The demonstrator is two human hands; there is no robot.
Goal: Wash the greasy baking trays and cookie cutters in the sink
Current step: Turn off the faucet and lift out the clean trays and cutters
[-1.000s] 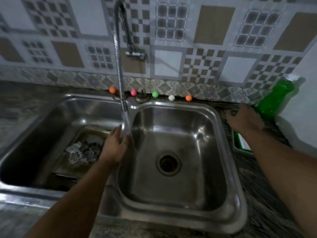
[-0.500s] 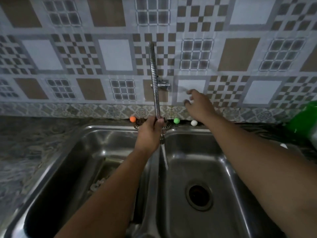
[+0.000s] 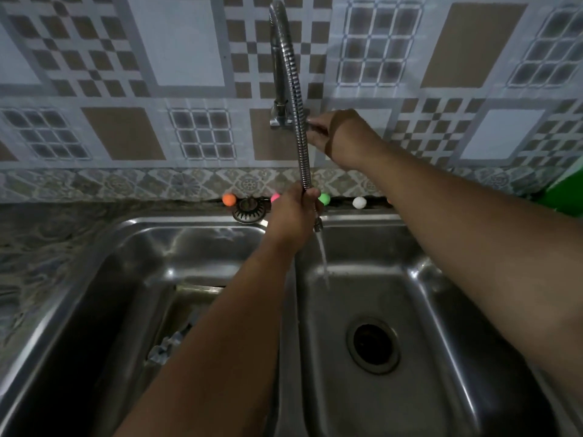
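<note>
In the left basin of the sink (image 3: 94, 279) lies a baking tray (image 3: 189, 298) with cookie cutters (image 3: 165, 346), partly hidden by the forearm. The left hand (image 3: 293, 216) grips the flexible faucet hose (image 3: 296, 121), water running into the right basin. The right hand (image 3: 340, 137) pinches the tap handle (image 3: 315, 126) at the wall

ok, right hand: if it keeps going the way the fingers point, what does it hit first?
The right hand points left toward the wall tap; its fingers already look to be at the tap handle, so that comes first, then the flexible hose crossing in front. Depth is unclear, and the fingertips are partly hidden.
</note>
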